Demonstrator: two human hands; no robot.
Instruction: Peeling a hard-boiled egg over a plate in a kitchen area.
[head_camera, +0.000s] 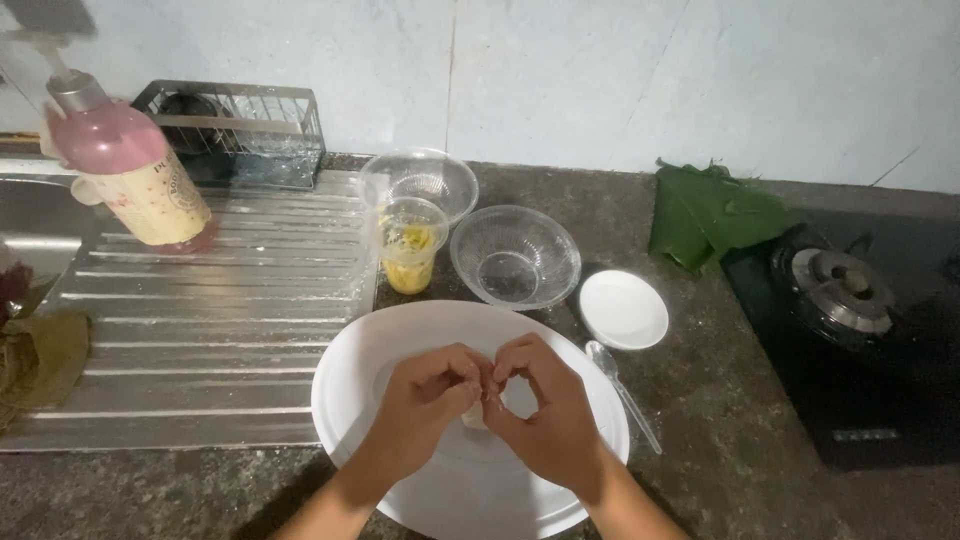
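Hands: the left hand (425, 400) and right hand (545, 405) meet fingertip to fingertip, both pinched closed on a small pale piece (476, 415) held between them.
Pale piece: just above the middle of a large white plate (400, 350); what it is cannot be told.
Plate: on the dark stone surface (720, 440), at the edge of a steel draining board (220, 330).
Behind the plate: a plastic cup (410, 245) with yellow contents, two clear bowls (515, 255), a small white saucer (623, 308).
Right of the plate: a clear plastic spoon (622, 390).
Far right: green leaves (715, 212) beside a black gas stove (850, 330).
Far left: a pink pump bottle (130, 175).
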